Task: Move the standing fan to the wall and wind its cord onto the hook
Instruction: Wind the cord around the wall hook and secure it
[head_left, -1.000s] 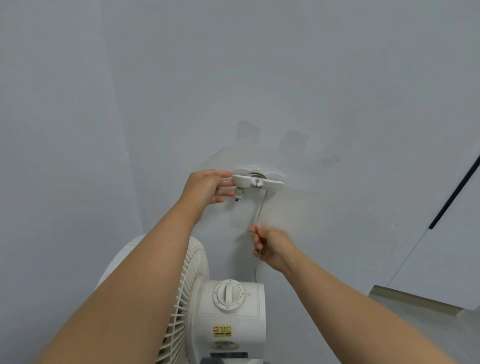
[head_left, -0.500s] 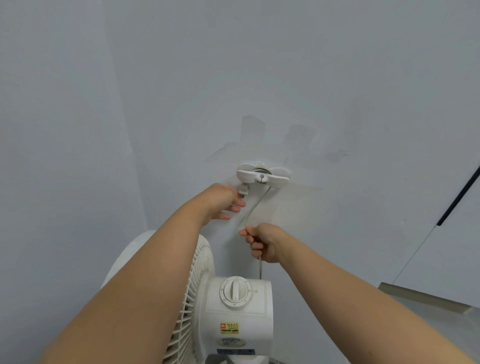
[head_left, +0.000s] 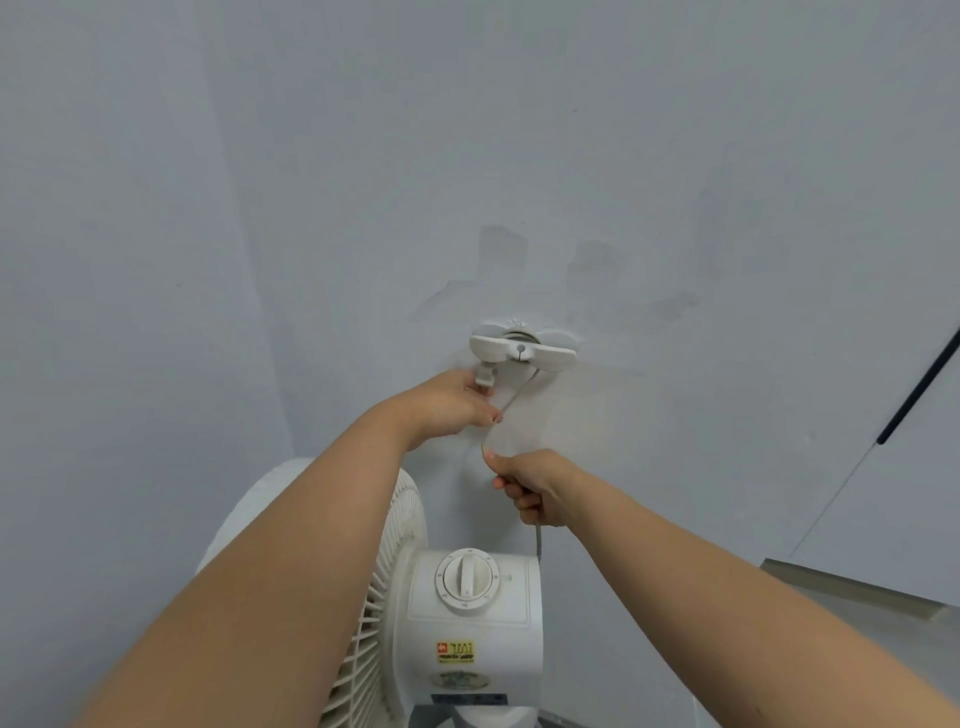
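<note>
The grey wall (head_left: 519, 130) fills most of the view and meets a second wall in a corner at the left. The white fan (head_left: 475, 618) stands near the wall at the bottom of the view, just below the hook. Its grille (head_left: 379, 571) faces left, and its housing carries a round dial (head_left: 467, 576) with a yellow sticker (head_left: 455, 652) lower down. The left forearm (head_left: 291, 545) rises from the lower left and crosses over the grille. The right forearm (head_left: 701, 587) rises from the lower right. The left hand (head_left: 452, 402) is stretched up with its back to the camera, and its fingertips pinch the plug (head_left: 485, 376) just under the hook's left wing. The right hand (head_left: 530, 486) sits lower, between hook and dial, with its fingers curled in a fist round the cord (head_left: 511, 400) and the thumb uppermost. The hook (head_left: 522, 351) is a white two-winged piece fixed to the wall with its wings level. The cord slants down from the hook's middle to the right hand, comes out below the fist and drops behind the housing.
</note>
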